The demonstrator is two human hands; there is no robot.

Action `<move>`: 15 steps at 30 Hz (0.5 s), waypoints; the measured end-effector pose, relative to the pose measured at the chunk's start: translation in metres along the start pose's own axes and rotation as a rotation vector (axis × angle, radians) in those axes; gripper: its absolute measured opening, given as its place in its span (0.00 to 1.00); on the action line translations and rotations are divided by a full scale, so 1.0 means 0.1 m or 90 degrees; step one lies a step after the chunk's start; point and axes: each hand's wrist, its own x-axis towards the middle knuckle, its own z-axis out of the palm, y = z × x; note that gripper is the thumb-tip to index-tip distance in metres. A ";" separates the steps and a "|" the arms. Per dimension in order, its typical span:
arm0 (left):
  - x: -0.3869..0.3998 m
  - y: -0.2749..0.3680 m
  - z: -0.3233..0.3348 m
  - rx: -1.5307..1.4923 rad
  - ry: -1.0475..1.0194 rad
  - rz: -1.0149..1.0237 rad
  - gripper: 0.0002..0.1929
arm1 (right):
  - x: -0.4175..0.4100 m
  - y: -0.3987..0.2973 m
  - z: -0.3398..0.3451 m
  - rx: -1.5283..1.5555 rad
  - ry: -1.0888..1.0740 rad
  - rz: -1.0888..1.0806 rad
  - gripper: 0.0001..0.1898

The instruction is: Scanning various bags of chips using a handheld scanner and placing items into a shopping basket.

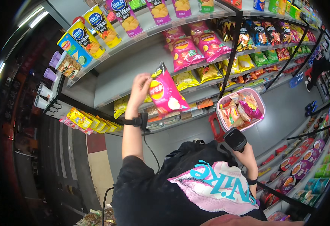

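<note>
My left hand point(140, 88) pinches a pink Lay's potato chip bag point(167, 93) by its top left corner. The bag hangs tilted in front of the snack shelf point(119, 79), its printed front towards me. Low on the right, my right hand point(246, 156) grips a black handheld device point(235, 139) that looks like a barcode scanner. Just beyond the device is a pink-rimmed basket point(221, 122) with several snack bags point(248, 108) inside. More pink chip bags point(184, 52) stand on the shelf, right of the bag I hold.
Chip canisters point(104, 26) line the upper shelf. Yellow chip bags point(186, 80) fill part of a lower one. A red stool point(216, 128) is beside the basket. Shelves of instant noodle bowls point(302, 168) run along the right. Another person point(319, 67) is at the far right. A cable point(148, 147) hangs by my left arm.
</note>
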 end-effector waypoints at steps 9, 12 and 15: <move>1.11 -0.50 -0.32 -0.002 0.021 -0.020 0.14 | 0.29 -0.27 0.47 -0.014 0.017 0.038 0.23; 1.45 -0.53 -0.30 -0.049 -0.020 -0.118 0.19 | 0.34 -0.31 0.58 -0.015 0.032 0.049 0.23; 1.75 -0.88 -0.14 -0.016 -0.051 -0.106 0.21 | 0.37 -0.32 0.68 -0.020 0.056 0.056 0.23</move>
